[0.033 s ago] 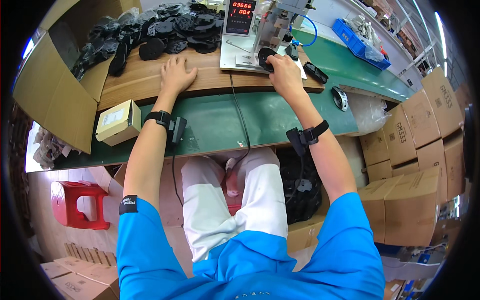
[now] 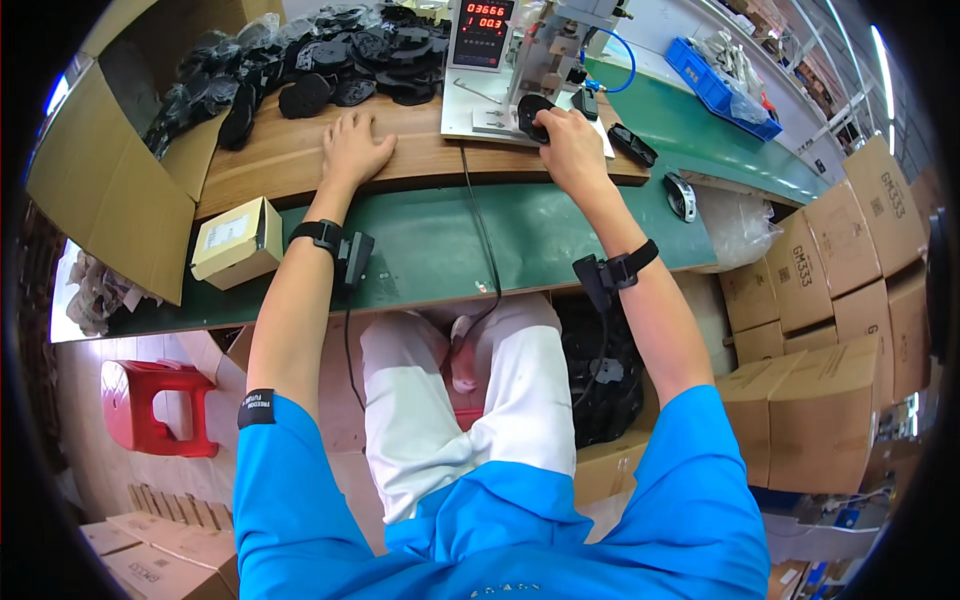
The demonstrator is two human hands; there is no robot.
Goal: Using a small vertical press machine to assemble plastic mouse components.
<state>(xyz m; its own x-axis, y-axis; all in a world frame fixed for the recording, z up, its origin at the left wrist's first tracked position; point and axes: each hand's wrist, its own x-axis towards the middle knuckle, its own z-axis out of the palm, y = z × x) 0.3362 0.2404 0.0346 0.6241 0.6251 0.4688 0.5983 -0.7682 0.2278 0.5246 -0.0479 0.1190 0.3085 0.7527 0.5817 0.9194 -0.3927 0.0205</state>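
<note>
My right hand (image 2: 574,152) pinches a black rounded plastic part (image 2: 530,116) between thumb and fingers. The part is tilted up at the foot of a metal bench press (image 2: 548,62), over its white base plate (image 2: 466,118). How far it touches the press cannot be made out. On the wooden board (image 2: 268,172), my left hand (image 2: 354,152) lies flat with fingers spread and nothing in it. Just beyond that hand is a heap of similar black parts (image 2: 395,58), some in clear plastic bags. A loose black part (image 2: 304,97) sits at the heap's near edge.
A control box (image 2: 480,36) with red digits stands beside the press. Right of it lie a black part (image 2: 632,146) and a silver-black piece (image 2: 679,197). A small carton (image 2: 238,245) sits on the green bench (image 2: 420,240). A black cable (image 2: 480,215) crosses the bench edge.
</note>
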